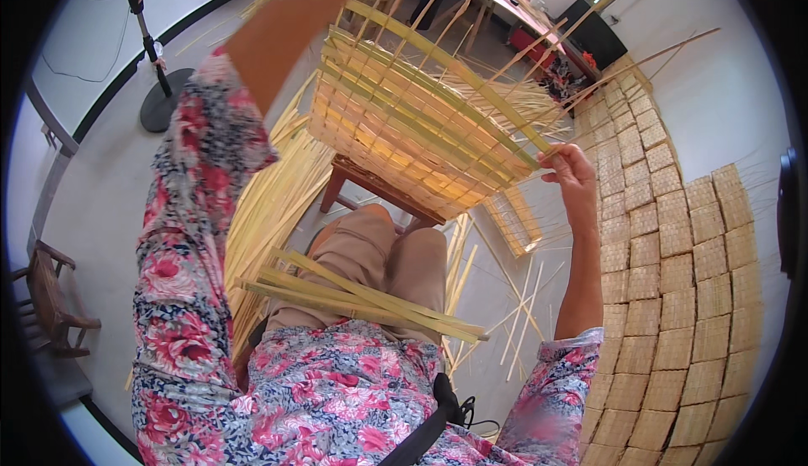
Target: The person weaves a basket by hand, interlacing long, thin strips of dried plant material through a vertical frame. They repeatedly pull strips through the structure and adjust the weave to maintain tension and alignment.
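A partly woven bamboo panel stands tilted in front of my knees, its lower edge by a small wooden stool. Long thin upright strips stick out past its upper edge. A wide greenish bamboo strip runs across those uprights, a little above the woven rows. My right hand is closed at the panel's right edge, thumb and fingers pinching the right end of this strip. My left forearm reaches up past the panel's left side, and the hand lies beyond the picture's top edge. Several loose bamboo strips rest across my lap.
Long strips are heaped on the floor to the left. Stacked woven pieces line the right wall. A standing fan and a wooden chair are at the left. A red-topped table stands at the back.
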Demonstrator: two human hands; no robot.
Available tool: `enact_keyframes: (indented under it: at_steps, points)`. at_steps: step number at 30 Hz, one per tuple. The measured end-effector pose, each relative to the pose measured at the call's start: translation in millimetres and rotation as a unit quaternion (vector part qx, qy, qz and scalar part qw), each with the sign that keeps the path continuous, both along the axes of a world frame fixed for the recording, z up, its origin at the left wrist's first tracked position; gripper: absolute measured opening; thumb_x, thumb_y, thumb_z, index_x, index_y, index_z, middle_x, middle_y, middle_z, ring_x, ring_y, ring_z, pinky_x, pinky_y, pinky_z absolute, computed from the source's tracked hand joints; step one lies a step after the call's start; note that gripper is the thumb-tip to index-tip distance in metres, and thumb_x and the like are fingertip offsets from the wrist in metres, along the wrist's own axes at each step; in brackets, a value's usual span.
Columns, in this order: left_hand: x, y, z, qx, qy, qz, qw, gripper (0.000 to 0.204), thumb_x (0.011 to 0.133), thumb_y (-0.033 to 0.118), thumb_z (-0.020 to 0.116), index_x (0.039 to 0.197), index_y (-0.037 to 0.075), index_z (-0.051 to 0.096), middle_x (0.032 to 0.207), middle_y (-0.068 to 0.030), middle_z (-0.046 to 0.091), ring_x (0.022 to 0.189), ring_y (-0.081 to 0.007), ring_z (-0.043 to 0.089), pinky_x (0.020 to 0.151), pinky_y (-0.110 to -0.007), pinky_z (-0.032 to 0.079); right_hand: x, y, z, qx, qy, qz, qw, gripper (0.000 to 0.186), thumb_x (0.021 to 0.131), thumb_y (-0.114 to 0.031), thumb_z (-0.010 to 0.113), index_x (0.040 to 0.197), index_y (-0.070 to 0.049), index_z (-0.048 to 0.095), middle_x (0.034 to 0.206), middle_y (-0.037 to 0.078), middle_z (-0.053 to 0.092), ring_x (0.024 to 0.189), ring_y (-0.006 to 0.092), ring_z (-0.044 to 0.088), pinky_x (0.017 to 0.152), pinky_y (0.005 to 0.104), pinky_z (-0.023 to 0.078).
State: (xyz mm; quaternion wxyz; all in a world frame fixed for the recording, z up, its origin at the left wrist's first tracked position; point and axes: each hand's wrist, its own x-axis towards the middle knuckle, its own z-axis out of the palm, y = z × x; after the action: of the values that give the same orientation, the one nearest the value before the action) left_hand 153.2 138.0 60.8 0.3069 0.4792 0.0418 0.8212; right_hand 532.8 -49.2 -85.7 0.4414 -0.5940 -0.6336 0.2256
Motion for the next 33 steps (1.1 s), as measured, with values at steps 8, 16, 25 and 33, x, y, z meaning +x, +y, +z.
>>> enact_keyframes:
  at_steps: [8,16,25,33]
  points:
    - [-58,55,-148,-0.136,0.440,0.027,0.887,0.027,0.105,0.022,0.053,0.123,0.011,0.070,0.110,-0.0002,0.071,0.087,-0.0083,0.065,0.074,-0.026,0.057,13,-25,-32,0.081,0.244,-0.091,0.962,0.011,0.104,-0.015,0.056,0.110,-0.006,0.059,0.100,0.011,0.072,0.095,0.0177,0.072,0.071,0.0281,0.061]
    - [-60,49,-177,-0.112,0.420,-0.049,0.899,0.026,0.104,0.021,0.055,0.123,0.007,0.068,0.103,-0.0047,0.072,0.096,-0.0115,0.070,0.086,-0.028,0.060,0,-27,-40,0.120,0.275,-0.093,0.949,0.012,0.105,-0.018,0.054,0.111,-0.007,0.055,0.107,0.013,0.070,0.099,0.0198,0.070,0.075,0.0320,0.063]
    - [-78,81,-201,-0.080,0.497,0.056,0.862,0.019,0.104,0.012,0.054,0.116,0.010,0.069,0.101,0.0017,0.071,0.098,-0.0098,0.070,0.078,-0.024,0.057,-6,-35,-30,0.147,0.115,-0.119,0.975,0.008,0.105,-0.011,0.052,0.109,-0.006,0.056,0.097,0.003,0.058,0.101,0.0176,0.070,0.060,0.0233,0.063]
    - [-65,70,-196,-0.087,0.543,0.050,0.834,0.019,0.106,0.018,0.051,0.118,0.010,0.064,0.103,-0.0004,0.070,0.094,-0.0108,0.070,0.077,-0.025,0.058,-11,-40,-37,0.090,0.200,-0.116,0.969,0.009,0.106,-0.012,0.047,0.107,-0.006,0.054,0.106,0.008,0.064,0.094,0.0191,0.071,0.065,0.0278,0.065]
